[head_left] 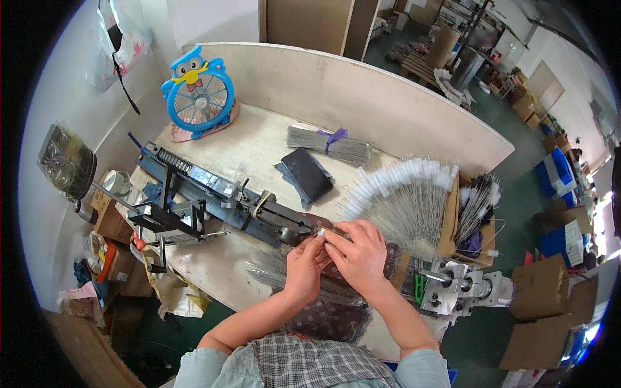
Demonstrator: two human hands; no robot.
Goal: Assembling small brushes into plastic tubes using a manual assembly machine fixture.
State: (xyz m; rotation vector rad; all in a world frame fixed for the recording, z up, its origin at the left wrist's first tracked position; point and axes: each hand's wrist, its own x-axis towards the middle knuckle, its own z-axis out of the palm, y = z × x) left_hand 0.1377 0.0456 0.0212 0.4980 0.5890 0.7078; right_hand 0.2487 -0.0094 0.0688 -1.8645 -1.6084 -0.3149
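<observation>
My left hand [303,268] and my right hand [358,255] meet at the near right end of a long dark metal bench machine [223,202]. Both have their fingers closed in a pinch around a small whitish piece [321,231]; its kind is too small to make out. Next to my left fingers is a rounded dark metal part [286,235] of the machine. Loose thin wires [268,270] lie under and beside my wrists. To the right of my right hand, many wire-handled brushes with white bristle heads [401,187] fan out across the table.
A wire bundle tied with purple ribbon [304,139], a black phone [306,173] and a blue owl-shaped fan [199,97] lie or stand farther back. A silver metal mechanism [462,288] sits at the right edge, by green-handled scissors [419,288]. A low partition [362,84] bounds the table.
</observation>
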